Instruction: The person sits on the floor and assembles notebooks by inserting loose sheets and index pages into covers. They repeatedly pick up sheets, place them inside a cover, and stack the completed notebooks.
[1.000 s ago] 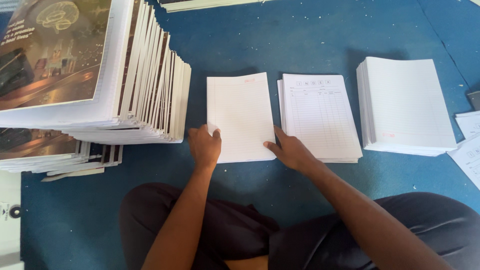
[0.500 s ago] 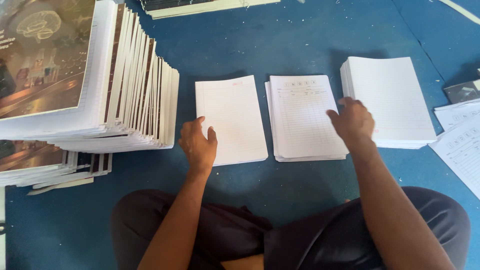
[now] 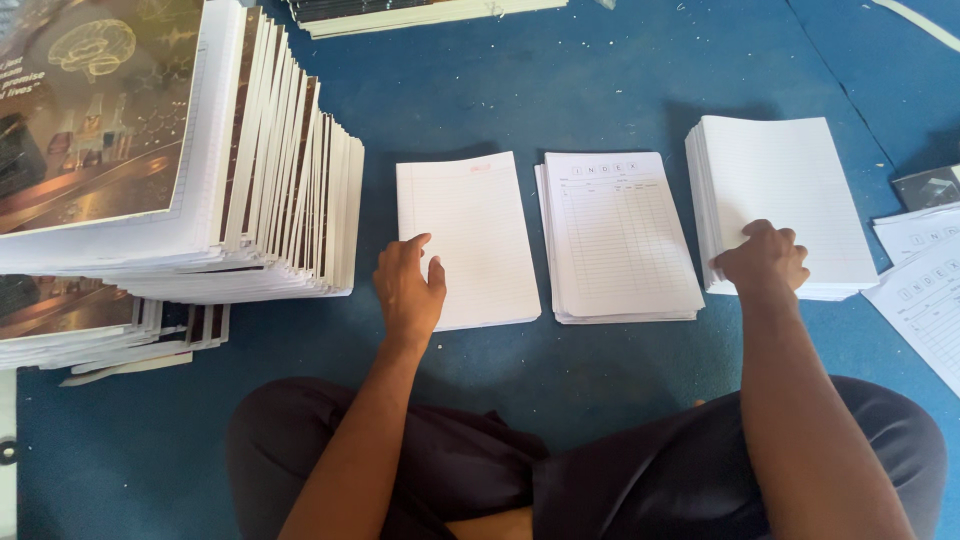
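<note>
Nearest the camera, crossed legs in dark trousers (image 3: 480, 480) are seen on the blue floor (image 3: 600, 80), so that the three paper piles lie within easy reach in a row ahead. The left hand (image 3: 408, 290) is laid flat, fingers loosely spread, on the near left corner of the thin stack of white ruled sheets (image 3: 468, 235); nothing is gripped, and the sheets appear to be pinned so that they stay squared. Just to its right, apart by a narrow gap, the middle stack of white printed table sheets (image 3: 618, 235) lies untouched by either hand. Farther right, the right hand (image 3: 762, 258) is curled over the near left corner of the thick stack of white ruled paper (image 3: 790, 195), with the fingertips bent at the edge as if the top sheets are being pinched; whether any sheet is actually lifted cannot be told. Loose printed sheets (image 3: 925, 290) are spread at the right edge, and a small dark object (image 3: 928, 187) lies just beyond them. To the left, a tall slanting pile of dark-covered notebooks (image 3: 180, 150) is stacked over a lower pile, its white page edges fanned toward the sheets. At the far top, another flat stack of books (image 3: 420, 12) is partly seen.
</note>
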